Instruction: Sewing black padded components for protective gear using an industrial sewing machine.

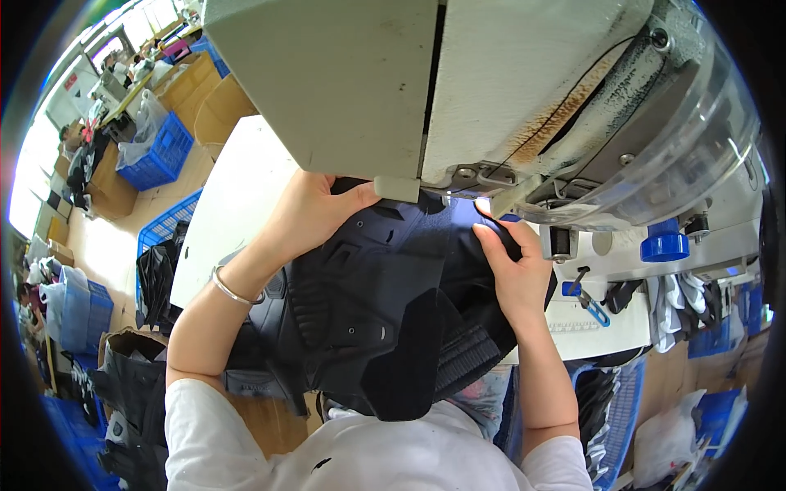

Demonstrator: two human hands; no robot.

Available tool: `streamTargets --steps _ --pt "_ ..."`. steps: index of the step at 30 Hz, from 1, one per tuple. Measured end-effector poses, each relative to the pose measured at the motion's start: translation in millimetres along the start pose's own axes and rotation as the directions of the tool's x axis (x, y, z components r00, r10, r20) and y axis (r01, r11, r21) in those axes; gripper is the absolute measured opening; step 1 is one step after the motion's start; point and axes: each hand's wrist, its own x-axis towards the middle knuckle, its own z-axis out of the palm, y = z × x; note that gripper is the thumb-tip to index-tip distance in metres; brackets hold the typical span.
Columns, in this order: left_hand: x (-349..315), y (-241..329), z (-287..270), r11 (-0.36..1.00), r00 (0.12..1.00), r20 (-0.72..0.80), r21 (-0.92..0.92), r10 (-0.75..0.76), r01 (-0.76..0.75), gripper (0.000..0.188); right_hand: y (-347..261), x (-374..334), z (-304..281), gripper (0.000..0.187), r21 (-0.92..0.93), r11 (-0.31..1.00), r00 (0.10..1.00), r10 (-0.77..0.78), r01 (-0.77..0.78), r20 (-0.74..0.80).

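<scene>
A black padded fabric piece (360, 295) with moulded ribs, small eyelets and a smooth dark flap lies under a white sewing machine (352, 90) and hangs over the table's near edge toward my lap. My left hand (307, 213) grips its far left edge, thumb on top, the other fingers mostly hidden by the cloth and the machine head. On the right, my right hand (520, 266) pinches the piece's far right edge between thumb and fingers, close beside the lit stitching area. The needle itself is hidden by the machine. A dark thread (565, 98) runs down the machine's side.
A clear curved guard (696, 164) and a blue knob (664, 241) jut out at the right. Blue-handled thread snips (595, 308) lie on the white table (237, 188). Blue crates (155, 151), cardboard boxes (221, 110) and piled black pieces (135, 393) stand around.
</scene>
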Motion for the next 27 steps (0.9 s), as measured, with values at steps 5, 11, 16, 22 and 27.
streamTargets --steps 5,11,16,22,27 --pt "-0.9 -3.4 1.3 0.993 0.996 0.000 -0.070 -0.091 0.091 0.027 -3.9 1.5 -0.9 0.026 -0.006 0.998 0.998 0.059 -0.059 0.028" --pt "-1.1 -13.7 3.0 0.991 0.996 0.001 -0.102 -0.084 0.084 0.027 -4.8 0.8 -5.3 0.025 -0.013 0.985 0.980 0.174 -0.173 0.094" --pt "-4.2 -21.6 5.8 0.987 0.995 -0.029 -0.133 -0.092 0.088 0.027 -7.3 2.4 -5.3 0.025 0.052 0.985 0.979 0.154 -0.163 0.132" --pt "0.8 -26.8 11.3 0.986 0.996 -0.042 -0.150 -0.077 0.070 0.027 -4.6 9.8 -9.4 0.025 0.032 0.981 0.973 0.183 -0.189 0.143" --pt "-2.5 -25.8 12.2 0.981 0.992 -0.051 -0.166 -0.114 0.104 0.030 1.7 12.4 -6.7 0.037 0.034 0.994 0.991 0.101 -0.104 0.092"
